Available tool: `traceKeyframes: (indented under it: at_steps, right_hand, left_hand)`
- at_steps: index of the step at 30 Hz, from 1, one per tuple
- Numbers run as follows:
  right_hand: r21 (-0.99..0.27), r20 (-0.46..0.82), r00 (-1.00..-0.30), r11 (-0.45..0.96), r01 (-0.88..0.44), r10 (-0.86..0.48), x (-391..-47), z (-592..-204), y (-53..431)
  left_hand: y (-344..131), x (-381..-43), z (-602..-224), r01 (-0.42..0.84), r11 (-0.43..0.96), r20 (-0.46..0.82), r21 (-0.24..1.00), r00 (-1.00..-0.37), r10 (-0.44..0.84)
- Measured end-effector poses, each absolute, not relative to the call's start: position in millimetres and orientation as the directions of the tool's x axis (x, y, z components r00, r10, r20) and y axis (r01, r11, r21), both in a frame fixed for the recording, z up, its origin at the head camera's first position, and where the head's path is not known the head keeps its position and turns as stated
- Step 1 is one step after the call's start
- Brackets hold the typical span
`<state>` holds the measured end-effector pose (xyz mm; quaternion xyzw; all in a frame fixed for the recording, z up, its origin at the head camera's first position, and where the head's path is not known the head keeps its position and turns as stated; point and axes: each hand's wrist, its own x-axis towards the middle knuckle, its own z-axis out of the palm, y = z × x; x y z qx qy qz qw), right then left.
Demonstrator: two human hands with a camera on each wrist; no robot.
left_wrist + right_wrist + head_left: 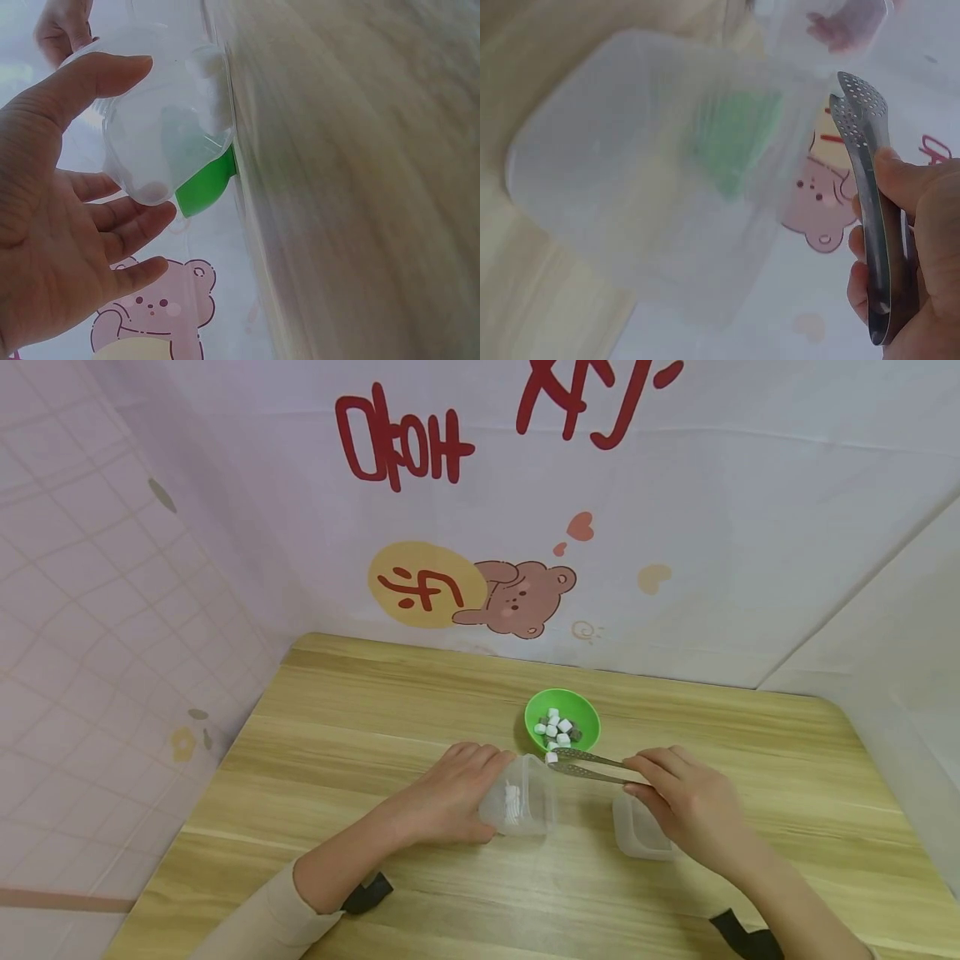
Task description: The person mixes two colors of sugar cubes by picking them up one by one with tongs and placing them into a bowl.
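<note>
My left hand [457, 793] grips a clear plastic container [536, 802] by its side, thumb and fingertips against the wall in the left wrist view. White cubes [513, 804] show inside it. In my right hand [693, 802] is a pair of metal tongs [877, 217] with perforated tips. A single white cube [552, 758] sits at the tong tips, above the container's edge and beside the near rim of a green bowl [592, 737]. White and dark grey cubes lie in that bowl.
A second clear plastic container [643, 839] stands on the wooden table [360, 718] beneath my right hand. Behind the table rises a white backdrop with a printed bear [525, 597] and red characters. A patterned wall hanging [97, 610] is on the left.
</note>
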<state>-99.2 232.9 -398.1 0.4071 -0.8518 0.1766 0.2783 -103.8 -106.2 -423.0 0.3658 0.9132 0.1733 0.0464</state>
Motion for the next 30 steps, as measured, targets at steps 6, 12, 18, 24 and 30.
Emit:
traceKeyframes:
  at_steps: [6, 12, 18, 24, 30]
  right_hand:
    - [-0.061, 0.639, -0.507, 0.618, -0.784, -0.579, -114, -395, 240]
    - [-0.078, 0.615, -0.543, 0.641, -0.764, -0.572, -129, -397, 244]
    - [-0.082, 0.607, -0.556, 0.651, -0.754, -0.568, -136, -403, 244]
    - [-0.103, 0.605, -0.564, 0.647, -0.755, -0.562, -137, -407, 246]
    - [-0.102, 0.609, -0.558, 0.641, -0.761, -0.564, -134, -407, 246]
  left_hand:
    - [-107, -104, -423, 0.641, 0.675, 0.027, 0.365, -0.732, 0.680]
    - [-107, -104, -423, 0.642, 0.675, 0.025, 0.364, -0.731, 0.682]
    - [-107, -104, -423, 0.647, 0.667, 0.034, 0.369, -0.726, 0.687]
    - [-107, -104, -423, 0.649, 0.662, 0.039, 0.374, -0.724, 0.688]
    - [-107, -104, -423, 0.645, 0.668, 0.032, 0.371, -0.728, 0.685]
